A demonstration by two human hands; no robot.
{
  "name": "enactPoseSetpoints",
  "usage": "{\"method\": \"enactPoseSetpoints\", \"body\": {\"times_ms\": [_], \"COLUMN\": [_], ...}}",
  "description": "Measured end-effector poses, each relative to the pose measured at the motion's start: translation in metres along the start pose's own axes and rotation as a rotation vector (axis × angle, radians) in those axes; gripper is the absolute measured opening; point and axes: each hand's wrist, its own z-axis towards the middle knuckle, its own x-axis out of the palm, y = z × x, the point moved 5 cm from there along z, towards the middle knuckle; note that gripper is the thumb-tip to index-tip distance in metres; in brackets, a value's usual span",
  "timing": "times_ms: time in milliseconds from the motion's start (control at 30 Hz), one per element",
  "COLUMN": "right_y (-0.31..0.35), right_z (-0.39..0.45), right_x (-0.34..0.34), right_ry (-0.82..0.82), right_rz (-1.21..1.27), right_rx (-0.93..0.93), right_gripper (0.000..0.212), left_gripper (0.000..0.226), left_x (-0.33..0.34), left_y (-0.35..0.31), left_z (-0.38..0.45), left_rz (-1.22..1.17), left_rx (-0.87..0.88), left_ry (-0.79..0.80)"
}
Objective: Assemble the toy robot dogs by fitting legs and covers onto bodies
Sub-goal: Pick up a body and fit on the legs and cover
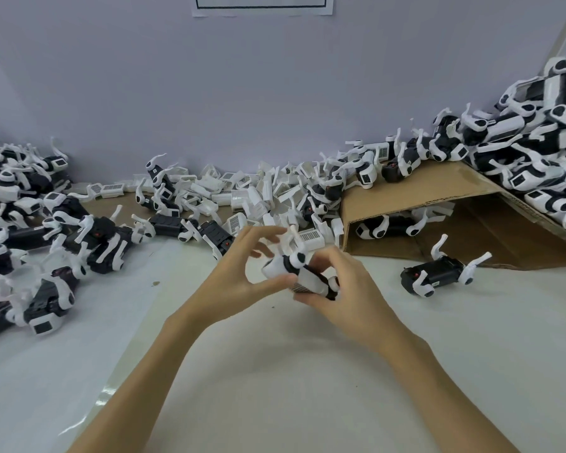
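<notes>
A black-and-white toy robot dog is held above the middle of the white table, one white leg pointing up. My right hand grips its rear end from the right, fingers curled under it. My left hand holds its white front end, thumb beneath, the other fingers spread above. White covers lie heaped at the back centre. Black bodies with white legs lie at the left.
A lone black dog body lies to the right on the table. A slanted cardboard sheet at the right carries a tall pile of assembled dogs. More dogs crowd the left edge. A purple wall stands behind.
</notes>
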Motion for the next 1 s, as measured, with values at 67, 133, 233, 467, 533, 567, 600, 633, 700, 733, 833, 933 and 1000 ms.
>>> {"method": "enactPoseSetpoints", "body": {"times_ms": [67, 133, 233, 467, 533, 567, 600, 633, 700, 733, 833, 933, 1000], "right_y": [0.007, 0.009, 0.011, 0.013, 0.008, 0.005, 0.001, -0.001, -0.004, -0.004, -0.006, 0.001, 0.01], "right_z": [-0.002, -0.002, 0.0, 0.002, 0.003, 0.002, 0.002, 0.003, 0.003, 0.003, 0.003, 0.002, 0.0], "right_x": [0.005, 0.004, -0.001, -0.003, -0.002, -0.001, -0.002, -0.004, -0.007, -0.008, -0.005, -0.003, -0.002], "right_ry": [-0.042, -0.066, -0.069, -0.019, 0.026, 0.038, 0.048, 0.06, 0.084, 0.094, 0.122, 0.074, 0.034], "right_rz": [-0.068, -0.094, -0.118, -0.069, 0.073, 0.148, 0.219, 0.289, 0.434, 0.495, 0.645, 0.647, 0.377], "right_rx": [-0.072, -0.094, -0.13, -0.112, -0.031, 0.016, 0.057, 0.089, 0.126, 0.136, 0.198, 0.173, 0.047], "right_gripper": [0.044, 0.045, 0.04, 0.019, 0.019, 0.018, 0.017, 0.02, 0.046, 0.06, 0.065, 0.035, 0.038], "left_gripper": [0.06, 0.05, 0.035, 0.034, 0.047, 0.054, 0.062, 0.07, 0.075, 0.071, 0.054, 0.056, 0.067], "left_x": [0.005, 0.007, 0.005, 0.003, 0.004, 0.004, 0.004, 0.003, 0.001, 0.002, 0.01, 0.013, 0.014], "left_y": [0.006, 0.006, 0.003, 0.003, 0.004, 0.003, 0.002, 0.001, 0.002, 0.003, 0.003, 0.007, 0.012], "left_z": [0.0, 0.001, 0.001, 0.001, 0.0, 0.0, 0.0, 0.0, 0.0, 0.0, -0.003, 0.001, 0.001], "left_rz": [0.011, 0.02, -0.003, 0.033, 0.135, 0.143, 0.117, 0.074, -0.037, -0.123, -0.415, -0.462, -0.49], "left_rx": [-0.07, -0.07, -0.033, -0.051, -0.076, -0.061, -0.034, -0.011, -0.007, -0.029, -0.145, -0.226, -0.317], "left_ry": [0.018, 0.025, -0.053, -0.129, -0.203, -0.222, -0.212, -0.177, -0.053, 0.016, 0.111, -0.071, -0.203]}}
